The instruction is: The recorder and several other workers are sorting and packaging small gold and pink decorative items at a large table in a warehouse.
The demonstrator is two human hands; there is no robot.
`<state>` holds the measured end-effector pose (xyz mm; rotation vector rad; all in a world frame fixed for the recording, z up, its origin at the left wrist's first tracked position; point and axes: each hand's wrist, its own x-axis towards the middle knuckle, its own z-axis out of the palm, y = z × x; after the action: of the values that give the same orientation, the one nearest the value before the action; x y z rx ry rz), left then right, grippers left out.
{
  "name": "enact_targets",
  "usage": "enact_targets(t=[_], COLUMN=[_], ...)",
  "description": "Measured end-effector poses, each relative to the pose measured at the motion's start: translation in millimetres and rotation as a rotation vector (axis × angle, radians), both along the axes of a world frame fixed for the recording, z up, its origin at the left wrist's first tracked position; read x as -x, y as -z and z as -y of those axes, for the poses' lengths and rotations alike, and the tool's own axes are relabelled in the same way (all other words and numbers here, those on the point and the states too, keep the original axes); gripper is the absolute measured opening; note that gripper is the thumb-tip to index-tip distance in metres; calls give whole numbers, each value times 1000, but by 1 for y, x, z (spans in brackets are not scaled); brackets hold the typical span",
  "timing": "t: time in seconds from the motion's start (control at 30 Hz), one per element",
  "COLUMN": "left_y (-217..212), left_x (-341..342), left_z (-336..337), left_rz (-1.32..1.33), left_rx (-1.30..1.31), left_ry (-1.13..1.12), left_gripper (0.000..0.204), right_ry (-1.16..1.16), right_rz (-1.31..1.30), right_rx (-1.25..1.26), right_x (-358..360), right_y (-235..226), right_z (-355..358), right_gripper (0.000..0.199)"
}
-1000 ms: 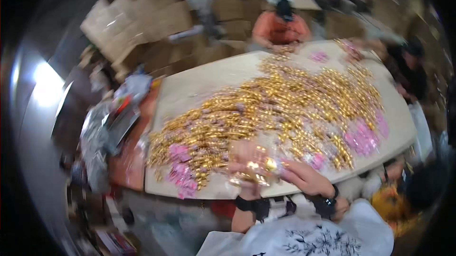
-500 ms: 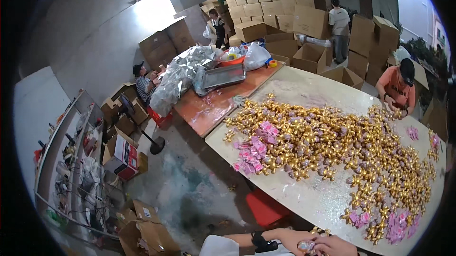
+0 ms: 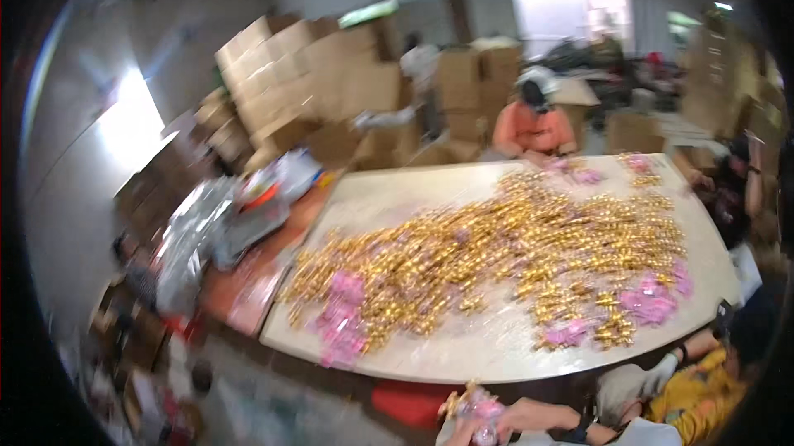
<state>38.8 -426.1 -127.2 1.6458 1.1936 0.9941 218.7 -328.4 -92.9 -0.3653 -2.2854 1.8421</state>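
At the lower edge, my left hand [image 3: 461, 433] and my right hand [image 3: 506, 419] are close together, both blurred by motion. Their fingers close around a small gold figure [image 3: 456, 402] with a clear, pinkish rounded part. A dark band circles my right wrist. Just beyond my hands is the pale table [image 3: 463, 362], bearing a broad heap of similar gold figures [image 3: 438, 272]. Pink packets [image 3: 341, 314] lie at the heap's left end, with more pink packets [image 3: 651, 301] at its right.
Close on my right sits a person in yellow [image 3: 695, 396] with a gloved hand. A person in orange [image 3: 536, 125] works across the table. A red stool [image 3: 405, 403] stands under the near edge. A reddish table [image 3: 240, 293] adjoins at left, bearing silver bags [image 3: 194, 235]. Cartons [image 3: 331, 74] are stacked behind.
My view has swung to the right and up, so the table now appears further left and the person in yellow has come into view. My hands remain together around a gold figure.
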Motion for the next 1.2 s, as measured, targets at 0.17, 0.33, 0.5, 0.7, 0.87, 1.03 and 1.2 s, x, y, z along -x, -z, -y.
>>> enact_targets(t=[0.17,0.33,0.5,0.7,0.87,1.03,1.2], left_y=[-42,-55,-58,-60,-65,-61,-61], left_x=[-34,-50,-54,-38,0,30,49], left_z=[-14,-35,-38,-47,-41,-42,-51], left_rz=[-37,-95,-130,-144,-147,-161,-169], left_rx=[129,176,193,183,167,171,182], left_ry=[185,412,500,667,735,760,751], left_gripper=[51,50,50,50,50,49,48], right_ry=[236,300,451,637,851,797,759], right_rz=[-48,94,150,131,92,235,142], right_rx=[-133,-71,-43,19,77,-41,-6], right_x=[-24,-50,-60,-43,-13,5,19], right_y=[15,16,21,40,56,59,70], right_z=[27,71,105,121,126,119,126], right_gripper=[20,23,31,27,24,23,26])
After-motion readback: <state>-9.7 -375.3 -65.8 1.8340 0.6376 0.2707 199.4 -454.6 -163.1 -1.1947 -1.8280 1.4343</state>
